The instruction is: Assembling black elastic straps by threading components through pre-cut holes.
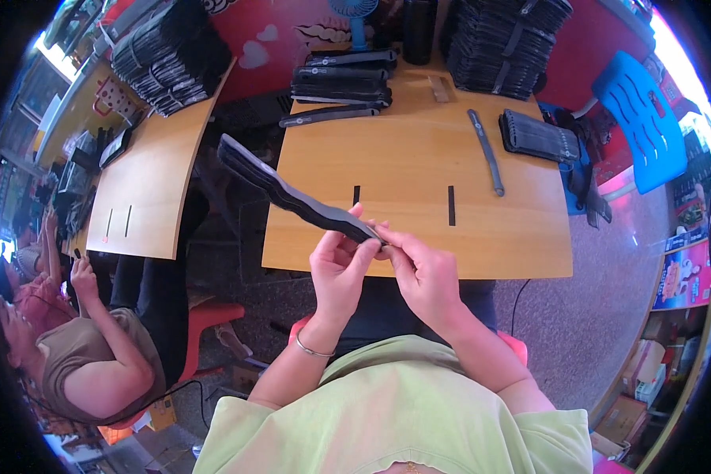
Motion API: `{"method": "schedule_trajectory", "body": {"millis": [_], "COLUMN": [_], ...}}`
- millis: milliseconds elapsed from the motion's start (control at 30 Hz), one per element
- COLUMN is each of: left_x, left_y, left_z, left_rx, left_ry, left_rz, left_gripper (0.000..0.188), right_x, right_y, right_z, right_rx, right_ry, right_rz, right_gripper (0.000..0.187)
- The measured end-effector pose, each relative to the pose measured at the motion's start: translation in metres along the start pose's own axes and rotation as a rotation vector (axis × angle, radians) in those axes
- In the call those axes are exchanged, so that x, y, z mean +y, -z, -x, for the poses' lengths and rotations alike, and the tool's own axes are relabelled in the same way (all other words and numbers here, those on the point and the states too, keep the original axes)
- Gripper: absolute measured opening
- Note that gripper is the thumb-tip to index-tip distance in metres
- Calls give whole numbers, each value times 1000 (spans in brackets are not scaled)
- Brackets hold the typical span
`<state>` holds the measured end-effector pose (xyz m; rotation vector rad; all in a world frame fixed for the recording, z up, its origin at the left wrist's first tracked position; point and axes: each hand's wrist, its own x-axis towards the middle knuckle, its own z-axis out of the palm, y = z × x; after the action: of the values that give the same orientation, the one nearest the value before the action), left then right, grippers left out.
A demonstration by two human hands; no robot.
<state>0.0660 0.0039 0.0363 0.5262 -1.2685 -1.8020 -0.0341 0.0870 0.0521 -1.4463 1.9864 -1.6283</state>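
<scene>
Above the table's near edge I hold a long dark grey and black fabric strap bundle [292, 197], which looks like several layers with wavy edges. It slants up and away to the left, its far end in the air. My left hand [340, 268] is closed on its near end, thumb on top. Beside it, my right hand [425, 276] pinches the same end, fingertips touching the left ones. Whatever small part sits between the fingertips is hidden. A single grey strap [487, 154] lies on the right of the wooden table [403, 158], beside a bundle of dark straps [539, 137].
At the table's back are a pile of dark straps [341, 79], a tied tall stack [504, 47], a black cylinder [419, 31] and a blue fan [357, 28]. Black strips [452, 205] mark the tabletop. A blue chair [648, 118] stands right; a co-worker [95, 347] sits left.
</scene>
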Motion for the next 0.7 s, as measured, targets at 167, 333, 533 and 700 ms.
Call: {"method": "schedule_trajectory", "body": {"millis": [167, 333, 533, 700], "left_x": [1, 2, 11, -4], "left_y": [7, 28, 29, 3], "left_z": [0, -13, -24, -10], "left_rx": [-47, -201, -318, -71], "left_ry": [30, 78, 202, 101], "left_rz": [-77, -127, -157, -51], "left_gripper": [52, 50, 52, 58], "right_x": [-4, -3, 7, -6], "right_y": [6, 17, 17, 12], "right_z": [-4, -9, -10, -11], "right_rx": [-84, -267, -274, -205], "right_ry": [-45, -268, -361, -216], "right_rz": [0, -177, -259, 28], "right_gripper": [23, 26, 23, 20]}}
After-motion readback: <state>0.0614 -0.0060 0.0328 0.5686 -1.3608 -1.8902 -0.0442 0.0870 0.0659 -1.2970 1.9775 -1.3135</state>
